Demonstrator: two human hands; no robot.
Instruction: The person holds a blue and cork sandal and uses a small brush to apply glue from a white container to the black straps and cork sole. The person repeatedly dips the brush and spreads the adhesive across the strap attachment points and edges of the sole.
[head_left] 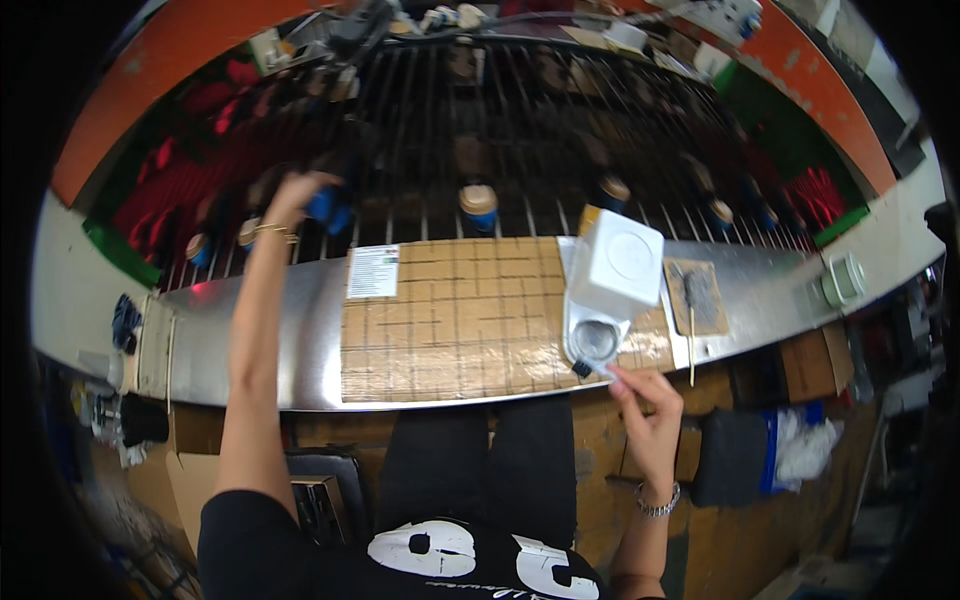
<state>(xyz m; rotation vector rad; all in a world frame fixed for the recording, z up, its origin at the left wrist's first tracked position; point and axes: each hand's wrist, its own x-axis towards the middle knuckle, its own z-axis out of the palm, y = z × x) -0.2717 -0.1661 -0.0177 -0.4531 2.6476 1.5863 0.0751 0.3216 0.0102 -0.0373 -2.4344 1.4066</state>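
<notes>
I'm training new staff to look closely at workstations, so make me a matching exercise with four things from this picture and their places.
Column one
1. Left hand
2. Right hand
3. Printed sheet
4. Thin stick

Column two
A. Partly on a brown pad, right of the cardboard
B. At the upper left corner of the cardboard
C. Beside a blue object, at the dark barred surface
D. Below the white box in the picture

Pairs: 1-C, 2-D, 3-B, 4-A

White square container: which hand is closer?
Right. The right hand is just in front of the white square container; the left hand is far to its left.
</notes>
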